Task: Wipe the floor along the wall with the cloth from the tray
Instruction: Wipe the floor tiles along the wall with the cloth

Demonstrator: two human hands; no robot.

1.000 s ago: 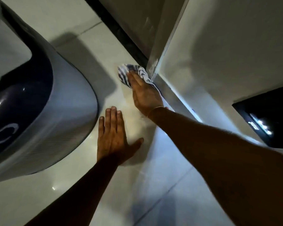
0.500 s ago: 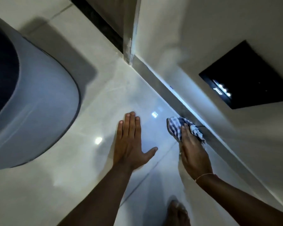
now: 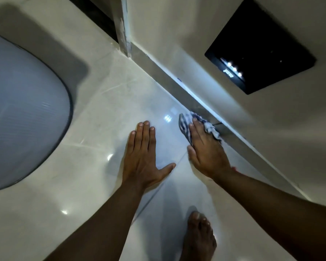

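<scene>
My right hand presses a blue-and-white checked cloth flat onto the glossy tiled floor, right against the grey skirting at the foot of the pale wall. Most of the cloth is hidden under my fingers; its edges stick out ahead and to the right. My left hand lies flat on the floor beside it, fingers together, thumb spread, holding nothing. No tray is in view.
A large rounded grey-white appliance fills the left side. A black panel with small lights is set in the wall. A door frame post meets the skirting at the top. My bare foot stands at the bottom.
My right hand has dragged the cloth back along the skirting from the door frame corner toward me. In the last half second it barely moves. The left hand stays planted.
</scene>
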